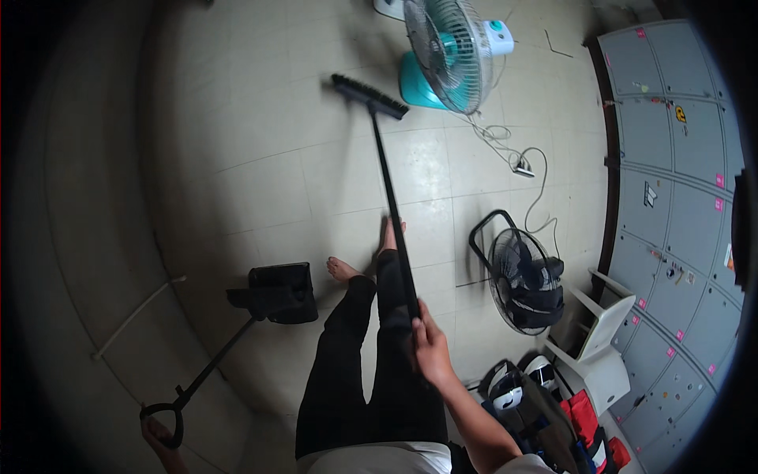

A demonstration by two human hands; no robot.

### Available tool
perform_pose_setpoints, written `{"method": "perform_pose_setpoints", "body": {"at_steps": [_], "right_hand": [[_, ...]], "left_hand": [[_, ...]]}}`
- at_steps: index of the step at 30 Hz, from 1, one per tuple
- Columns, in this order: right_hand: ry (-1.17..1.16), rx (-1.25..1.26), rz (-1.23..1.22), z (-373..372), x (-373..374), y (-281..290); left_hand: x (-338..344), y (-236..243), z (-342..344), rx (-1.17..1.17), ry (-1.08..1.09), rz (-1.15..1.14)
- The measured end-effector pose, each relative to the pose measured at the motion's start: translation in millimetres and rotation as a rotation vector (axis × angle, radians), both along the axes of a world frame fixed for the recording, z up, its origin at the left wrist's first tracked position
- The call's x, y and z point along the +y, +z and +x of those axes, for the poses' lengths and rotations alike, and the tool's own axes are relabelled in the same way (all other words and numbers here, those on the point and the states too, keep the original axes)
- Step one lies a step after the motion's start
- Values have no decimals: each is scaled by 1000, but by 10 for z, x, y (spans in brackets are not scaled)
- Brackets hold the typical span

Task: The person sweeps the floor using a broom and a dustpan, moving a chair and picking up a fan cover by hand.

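My right hand [432,347] is wrapped round the black stick of a broom [388,178]. The broom reaches forward and up across the view, its dark bristled head [369,95] held slantwise near the tiled floor; whether it touches cannot be told. At the lower left, my left hand [160,434] grips the looped handle of a long-handled black dustpan [282,292]. The dustpan's pan hangs or rests left of my bare feet [341,268], with its opening turned forward. Part of my left hand is hidden in shadow and behind the loop.
A turquoise and white fan [448,55] stands ahead, past the broom head. Loose cable and a socket block [523,169] lie right of it. Nearer are a black floor fan [521,280], a white chair [604,347], bags and shoes [505,387]. Grey lockers [655,197] line the right wall.
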State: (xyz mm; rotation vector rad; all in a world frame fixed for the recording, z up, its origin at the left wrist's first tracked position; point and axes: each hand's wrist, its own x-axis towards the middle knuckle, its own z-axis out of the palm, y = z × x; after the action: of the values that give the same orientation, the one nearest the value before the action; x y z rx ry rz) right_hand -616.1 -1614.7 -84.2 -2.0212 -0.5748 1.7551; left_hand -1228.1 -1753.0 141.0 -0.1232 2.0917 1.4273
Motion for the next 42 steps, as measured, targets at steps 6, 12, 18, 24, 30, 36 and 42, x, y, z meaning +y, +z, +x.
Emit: {"method": "perform_pose_setpoints", "body": {"at_steps": [6, 12, 18, 24, 30, 36, 42], "right_hand": [[-35, -115, 309, -120, 1055, -1222], [158, -312, 335, -193, 2426, -2267], [570, -396, 296, -465, 1348, -1736], [916, -45, -21, -366, -167, -114], [313, 717, -782, 45, 636, 273], [177, 503, -739, 562, 177, 810], [-157, 177, -418, 822, -67, 498]], "left_hand": [[17, 10, 196, 47, 98, -9], [-304, 5, 114, -1, 70, 13], [-241, -53, 357, 104, 60, -103], [-96, -42, 826, 241, -21, -313], [-41, 3, 880, 228, 37, -267], [-210, -50, 814, 239, 63, -235], [-527, -101, 608, 239, 78, -299]]}}
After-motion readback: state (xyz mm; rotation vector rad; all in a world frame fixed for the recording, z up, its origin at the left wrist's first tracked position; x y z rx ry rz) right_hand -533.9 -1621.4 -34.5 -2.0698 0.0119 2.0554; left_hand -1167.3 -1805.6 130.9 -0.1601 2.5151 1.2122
